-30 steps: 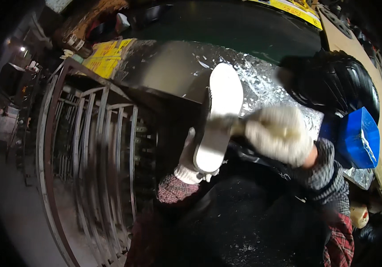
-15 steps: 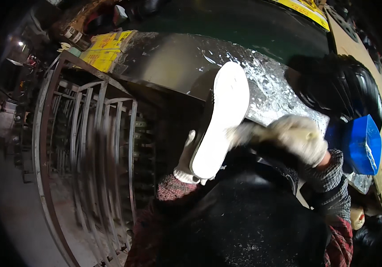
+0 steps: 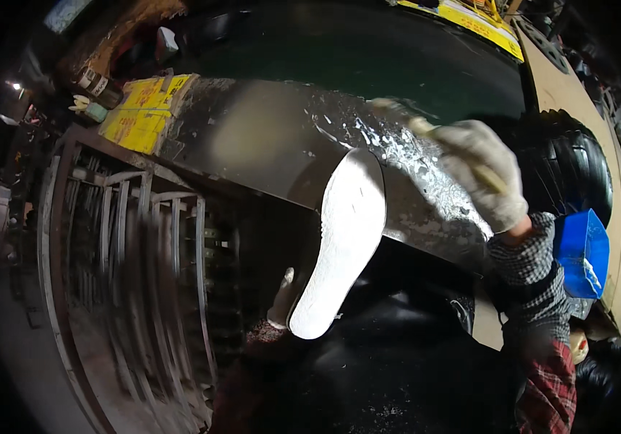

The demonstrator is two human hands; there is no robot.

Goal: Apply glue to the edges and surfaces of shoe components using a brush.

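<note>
- Left hand [image 3: 281, 307], gloved, grips the white foam shoe sole [image 3: 341, 242] from beneath, tilting its face upward.
- Right hand [image 3: 485, 173], fingers closed on a wooden-handled brush [image 3: 426, 129], hovers right of the sole.

White shoe sole and brush
The white sole [image 3: 339, 242] stands tilted, underside up, centre; the blurred wooden-handled brush [image 3: 426, 130] lies far right of it.

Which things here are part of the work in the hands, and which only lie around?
In use:
- white shoe sole, held by the left hand
- brush, held by the gloved right hand
- glue-spattered metal bench

Lying about:
- blue tub
- yellow papers
- metal rack
- black tyre
</note>
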